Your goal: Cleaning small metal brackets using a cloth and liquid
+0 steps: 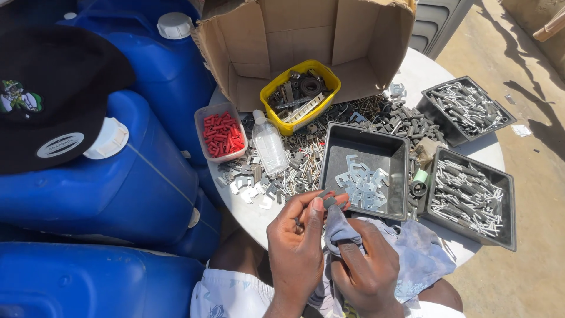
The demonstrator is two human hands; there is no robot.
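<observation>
pinching a small metal piece (pixel 327 200) in left hand (pixel 299 247) fingers, right hand (pixel 364 268) fingers gripping a cloth (pixel 412 259)

We see our own two bare hands, the left hand (pixel 297 247) and the right hand (pixel 362 268), with no gloves, rings or watch on them, and the forearms uncovered as far as the picture shows. Below them we wear white fabric shorts with a faint pale-blue printed pattern (pixel 229 297), bunched at the lap, bare thigh showing above the hem. Sunlight falls hard across our knuckles and fingernails
</observation>
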